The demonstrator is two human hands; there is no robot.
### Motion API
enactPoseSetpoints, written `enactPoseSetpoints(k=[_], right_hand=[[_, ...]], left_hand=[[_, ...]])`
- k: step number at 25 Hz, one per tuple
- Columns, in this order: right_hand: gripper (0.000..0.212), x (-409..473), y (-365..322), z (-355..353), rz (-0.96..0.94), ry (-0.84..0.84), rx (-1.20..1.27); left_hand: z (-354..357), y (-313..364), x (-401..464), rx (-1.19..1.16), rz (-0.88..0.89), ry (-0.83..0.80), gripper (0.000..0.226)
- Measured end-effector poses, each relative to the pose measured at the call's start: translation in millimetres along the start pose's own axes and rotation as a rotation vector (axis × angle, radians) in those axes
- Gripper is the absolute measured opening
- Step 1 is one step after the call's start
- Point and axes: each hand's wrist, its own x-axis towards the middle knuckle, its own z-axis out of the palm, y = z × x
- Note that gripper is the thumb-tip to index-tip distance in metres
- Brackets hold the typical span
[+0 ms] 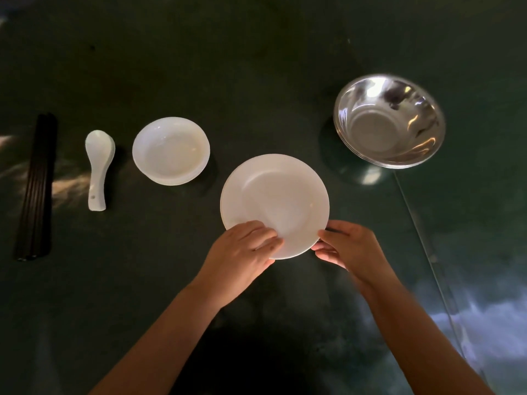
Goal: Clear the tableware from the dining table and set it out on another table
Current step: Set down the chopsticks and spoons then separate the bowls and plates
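A round white plate sits in the middle of the dark counter, close to the near side where the person stands. It is glossy, with a broad flat rim and a shallow well, and a second rim edge showing along its left side suggests more than one plate stacked; I cannot tell how many. Both hands are on its near edge. The left hand grips the lower left rim, thumb over the top and fingers curled underneath. The right hand pinches the lower right rim, thumb on top and fingers tucked below. Whether the plate rests on the counter or is just off it, I cannot tell.

To the left of the plate, near but not touching, stands a stack of small white bowls. Further left lies a white spoon, bowl end away from the person, handle pointing toward them. Beyond that, near the left edge, a bundle of dark chopsticks lies lengthwise. To the upper right, well apart from the plate, sit shiny metal bowls, nested one in another.

A thin pale line runs diagonally down the right side, from below the metal bowls toward the near right corner. The far half of the counter is open dark surface, and bare surface lies between the plate and the metal bowls.
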Motion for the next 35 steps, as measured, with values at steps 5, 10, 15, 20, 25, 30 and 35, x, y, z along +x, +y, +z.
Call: enactPoseSetpoints(k=[5, 10, 15, 20, 25, 30, 35], right_hand=[[0.021, 31, -26, 2, -0.05, 0.056, 0.048], [0.011, 63, -56, 6, -0.066, 0.06, 0.052], [0.034, 52, -42, 4, -0.701, 0.371, -0.864], [0.03, 60, -54, 1, -1.375, 0.135, -1.334], [0.031, 78, -78, -3, -1.35, -0.123, -1.517], [0.03, 82, -86, 0, -1.349, -0.162, -1.524], [0.03, 89, -93, 12, -1.355, -0.113, -1.499]], left_hand=[[-1, -16, 30, -0.001, -0.046, 0.017, 0.038], [-6, -46, 68, 0.037, -0.102, 0.007, 0.04], [-3, -55, 60, 0.021, -0.115, 0.013, 0.039], [-7, -61, 66, 0.052, -0.082, 0.025, 0.035], [-12, -67, 71, 0.009, -0.08, -0.016, 0.028], [-14, -69, 74, 0.019, -0.097, -0.019, 0.03], [-20, -78, 78, 0.092, -0.157, -0.003, 0.033]])
